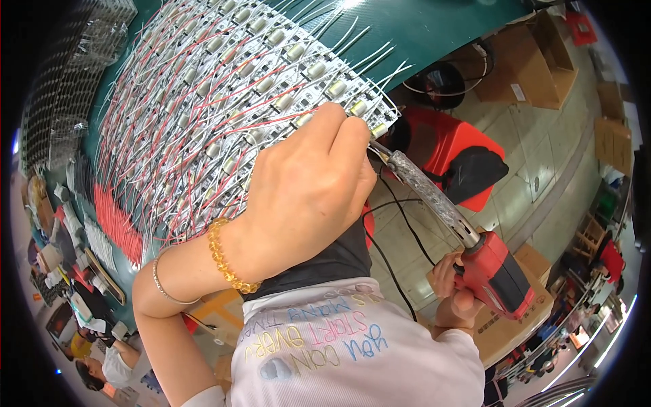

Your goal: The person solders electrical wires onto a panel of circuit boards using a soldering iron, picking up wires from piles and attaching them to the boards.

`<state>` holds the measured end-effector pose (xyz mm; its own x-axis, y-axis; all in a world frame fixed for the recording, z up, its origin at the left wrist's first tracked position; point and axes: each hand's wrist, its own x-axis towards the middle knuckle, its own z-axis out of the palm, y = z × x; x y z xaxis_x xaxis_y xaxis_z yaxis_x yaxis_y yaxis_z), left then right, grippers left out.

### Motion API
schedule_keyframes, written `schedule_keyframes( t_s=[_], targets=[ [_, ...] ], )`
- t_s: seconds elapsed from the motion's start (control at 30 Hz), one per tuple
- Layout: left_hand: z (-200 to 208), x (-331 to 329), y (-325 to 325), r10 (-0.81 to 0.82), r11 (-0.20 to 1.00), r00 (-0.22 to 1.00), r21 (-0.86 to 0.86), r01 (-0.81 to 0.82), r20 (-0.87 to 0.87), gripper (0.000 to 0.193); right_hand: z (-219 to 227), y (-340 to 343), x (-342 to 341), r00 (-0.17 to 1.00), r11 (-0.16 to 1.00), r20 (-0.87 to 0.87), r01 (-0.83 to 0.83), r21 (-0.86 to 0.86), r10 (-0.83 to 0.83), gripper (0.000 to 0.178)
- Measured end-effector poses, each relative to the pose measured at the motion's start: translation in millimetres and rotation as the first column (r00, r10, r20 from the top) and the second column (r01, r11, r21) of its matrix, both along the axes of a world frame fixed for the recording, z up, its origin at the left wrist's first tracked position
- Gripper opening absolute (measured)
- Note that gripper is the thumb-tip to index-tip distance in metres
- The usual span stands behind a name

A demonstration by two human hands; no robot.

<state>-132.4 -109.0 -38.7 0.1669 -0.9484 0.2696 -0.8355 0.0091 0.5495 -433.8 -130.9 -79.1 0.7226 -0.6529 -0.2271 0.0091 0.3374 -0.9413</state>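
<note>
A panel of white circuit boards [271,81] lies on the green table mat [420,30], with many red and white wires standing out of it. My left hand [305,176], wearing a yellow bead bracelet, is curled with its fingers pinched at the panel's near right corner. The fingertips are turned away, so what they grip is hidden. My right hand [458,288] is wrapped round the handle of a red and black soldering gun [500,275]. Its metal barrel slants up to the left, and the tip is at the panel's corner, close beside my left fingers.
A bundle of red wires [119,220] and some white wires [99,243] lie left of the panel. Stacked dark sheets [61,95] stand at the far left. Right of the table are a red stool [468,142], cables and a cardboard box [522,64]. Other people work farther off.
</note>
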Motion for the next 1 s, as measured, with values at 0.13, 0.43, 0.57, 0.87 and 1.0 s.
schedule_keyframes(
  t_s=[0.13, 0.43, 0.57, 0.87, 1.0],
  targets=[
    [-0.8, -1.8, -1.9, 0.028, 0.999, 0.998, -0.036, -0.03, -0.057, 0.017, 22.8, 8.7, 21.7, 0.951, 0.95, -0.012, 0.31, 0.024, -0.31, 0.054],
    [-1.5, -4.4, 4.7, 0.07, 0.998, 0.996, -0.002, -0.07, 0.046, 0.014, 17.7, -2.0, 38.8, 0.989, 0.99, 0.148, 0.034, -0.135, -0.014, 0.072],
    [19.4, -5.6, 15.4, -0.027, 0.993, 0.983, -0.109, 0.048, 0.184, 0.011, 24.1, -13.9, 43.5, 0.949, 0.95, 0.309, 0.152, -0.272, -0.064, 0.068],
    [57.8, 72.2, 118.1, 0.373, 0.926, 0.901, -0.039, -0.374, 0.221, 0.017, 35.1, -30.1, 71.1, 0.951, 0.846, 0.309, 0.175, -0.504, -0.013, 0.065],
    [42.5, 82.7, 130.5, 0.401, 0.913, 0.907, 0.026, -0.407, 0.125, 0.019, 40.2, -34.4, 86.5, 0.958, 0.742, 0.283, 0.221, -0.633, -0.043, 0.066]
  ],
)
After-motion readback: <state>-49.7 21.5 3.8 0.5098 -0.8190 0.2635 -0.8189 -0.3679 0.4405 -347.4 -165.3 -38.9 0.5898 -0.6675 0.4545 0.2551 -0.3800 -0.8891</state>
